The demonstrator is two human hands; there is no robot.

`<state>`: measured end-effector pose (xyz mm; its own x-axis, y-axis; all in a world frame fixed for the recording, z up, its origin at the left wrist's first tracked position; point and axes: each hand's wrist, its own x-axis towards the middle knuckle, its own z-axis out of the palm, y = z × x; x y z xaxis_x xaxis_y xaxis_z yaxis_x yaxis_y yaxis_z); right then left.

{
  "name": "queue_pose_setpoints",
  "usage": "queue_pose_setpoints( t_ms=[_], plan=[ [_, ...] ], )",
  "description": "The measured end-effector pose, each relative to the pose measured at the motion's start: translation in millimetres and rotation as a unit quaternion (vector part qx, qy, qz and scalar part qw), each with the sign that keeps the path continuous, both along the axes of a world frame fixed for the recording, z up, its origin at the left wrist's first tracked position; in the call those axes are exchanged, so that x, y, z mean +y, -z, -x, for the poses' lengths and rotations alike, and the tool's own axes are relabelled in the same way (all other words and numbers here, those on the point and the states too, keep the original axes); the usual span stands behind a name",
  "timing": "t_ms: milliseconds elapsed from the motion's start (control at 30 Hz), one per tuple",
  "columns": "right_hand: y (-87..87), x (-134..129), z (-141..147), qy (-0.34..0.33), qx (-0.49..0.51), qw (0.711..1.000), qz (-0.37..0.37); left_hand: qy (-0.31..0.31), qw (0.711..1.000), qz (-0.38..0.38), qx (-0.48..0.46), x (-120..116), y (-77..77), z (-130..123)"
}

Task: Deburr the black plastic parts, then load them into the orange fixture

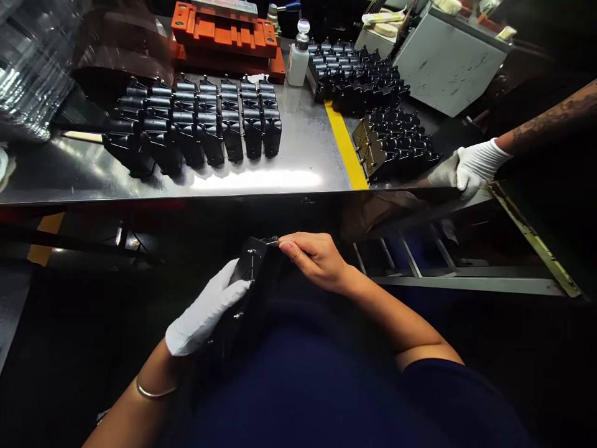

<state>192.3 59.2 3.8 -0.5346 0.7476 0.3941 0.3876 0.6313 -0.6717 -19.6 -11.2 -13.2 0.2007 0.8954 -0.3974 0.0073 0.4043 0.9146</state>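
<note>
Two hands hold a black plastic housing (249,280): the gloved left hand (208,308) grips its side, the bare right hand (317,261) pinches a small metal pin (272,240), which could slip if that pinch loosens.

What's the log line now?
left hand: white glove, holding black moulded part | right hand: bare, pinching its top edge | steel table: rows of parts

A stainless steel workbench (298,143) runs from 9 o'clock to 3 o'clock, a band of light glaring along its top and a yellow tape stripe (345,146) crossing it toward 1 o'clock. A scuffed grey metal cabinet (448,59) stands at 1 o'clock, clear plastic sheeting (32,68) bunches at 10 o'clock, and a pale metal rack frame (457,283) sits low at 4 o'clock
</note>
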Motion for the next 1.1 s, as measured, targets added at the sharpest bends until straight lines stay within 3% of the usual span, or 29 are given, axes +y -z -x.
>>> queue_pose_setpoints(
  t_ms=[100, 167, 233, 367, 467, 767, 933, 1100],
  plan=[
    [-4.8, 2.1, -5.5, 0.015, -0.008, 0.999, -0.038, -0.133, 0.982, -0.048, 0.129, -3.1, 9.4, -3.5],
    [-7.4, 1.9, -7.2, 0.007, -0.064, 0.995, -0.077, -0.187, 0.960, -0.103, 0.184, -8.1, 18.6, -3.8],
    [-9.2, 1.0, -8.0, -0.002, -0.115, 0.988, -0.105, -0.194, 0.944, -0.170, 0.208, -13.3, 28.2, -2.2],
    [-10.7, -0.3, -9.4, -0.033, -0.157, 0.976, -0.150, -0.153, 0.898, -0.317, 0.263, -16.6, 43.7, 2.9],
    [-10.4, -0.4, -10.7, -0.049, -0.150, 0.968, -0.195, -0.140, 0.876, -0.367, 0.281, -15.2, 48.4, 4.7],
    [-12.1, 0.2, -12.0, -0.092, -0.160, 0.948, -0.260, -0.065, 0.942, -0.250, 0.216, -15.1, 31.7, 4.9],
    [-13.4, 0.4, -12.4, -0.100, -0.140, 0.947, -0.270, -0.041, 0.963, -0.203, 0.174, -10.5, 24.4, 4.3],
    [-9.8, -1.1, -11.0, -0.083, -0.139, 0.952, -0.258, -0.074, 0.969, -0.144, 0.187, -9.5, 20.4, 0.4]
  ],
)
